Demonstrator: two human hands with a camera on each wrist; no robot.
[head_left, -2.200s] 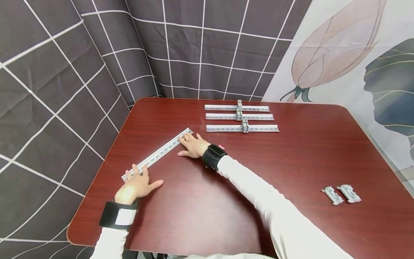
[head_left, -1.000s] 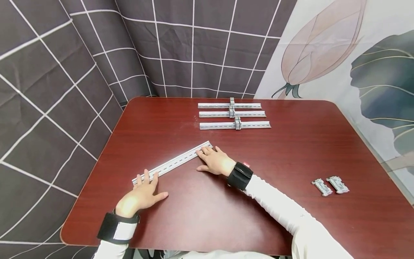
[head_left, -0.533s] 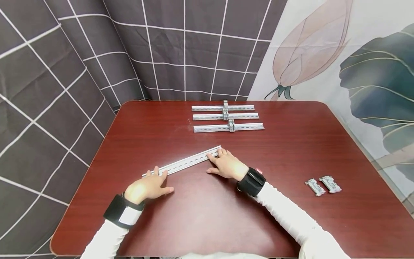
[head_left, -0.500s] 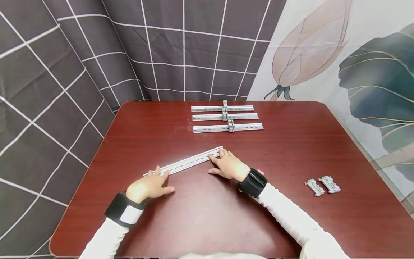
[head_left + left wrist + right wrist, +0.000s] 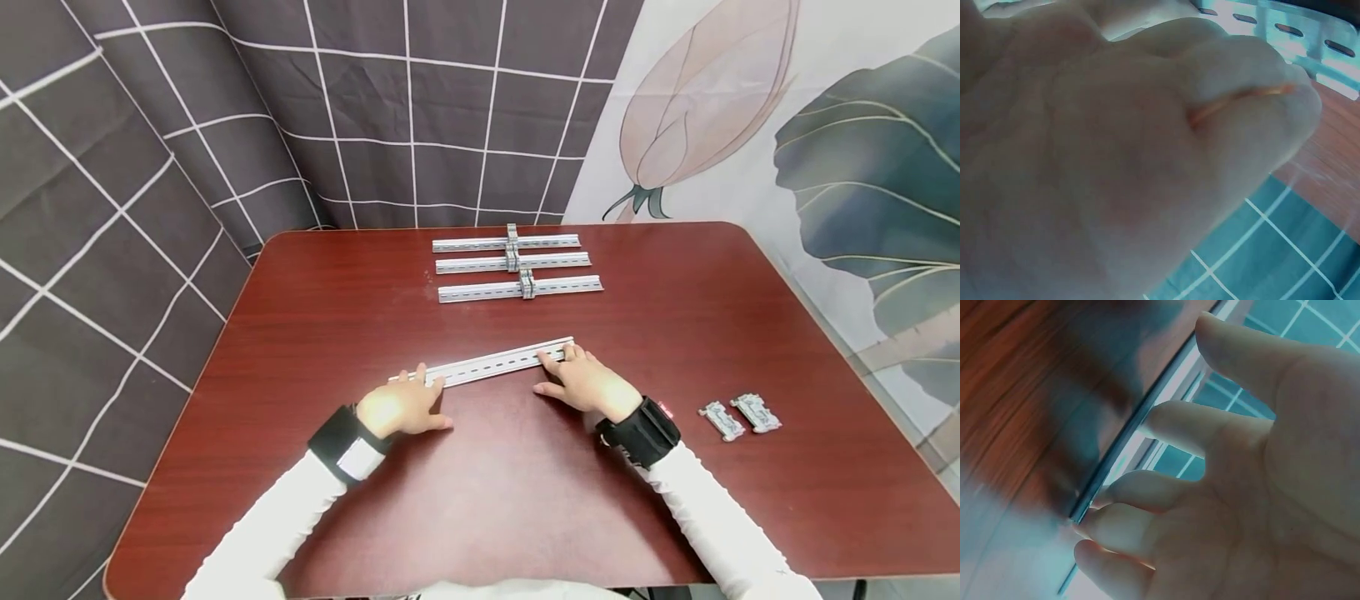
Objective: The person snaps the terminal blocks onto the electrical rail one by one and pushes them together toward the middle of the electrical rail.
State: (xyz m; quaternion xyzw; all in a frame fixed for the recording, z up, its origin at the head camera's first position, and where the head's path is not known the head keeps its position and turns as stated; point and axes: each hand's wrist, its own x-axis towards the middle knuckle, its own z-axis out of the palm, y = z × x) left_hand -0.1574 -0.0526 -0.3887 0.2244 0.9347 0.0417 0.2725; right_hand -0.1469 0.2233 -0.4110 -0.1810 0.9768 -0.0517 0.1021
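Note:
A slotted metal DIN rail (image 5: 491, 364) lies slightly slanted on the table, its right end farther from the body. My left hand (image 5: 401, 406) rests its fingertips on the rail's left end, thumb spread away on the tabletop side. On the right end, the fingertips of my right hand (image 5: 592, 383) touch the rail, with that thumb also held apart. In the left wrist view the palm (image 5: 1116, 144) covers much of the picture, and the slotted rail (image 5: 1314, 39) shows beyond it. The right wrist view has the fingers (image 5: 1175, 425) loosely bent against the rail's edge.
Farther back lie three similar rails, the nearest rail (image 5: 480, 292) and the others each carrying grey terminal blocks (image 5: 527, 284) near the middle. Two loose grey modules, one wider module (image 5: 756, 412) and one narrower module (image 5: 722, 421), lie to the right on the red-brown table (image 5: 525, 500).
Both hands have moved the rail rightwards and turned it from a steep diagonal to nearly parallel with the rails behind. The head view has shifted too. The modules and back rails stay put.

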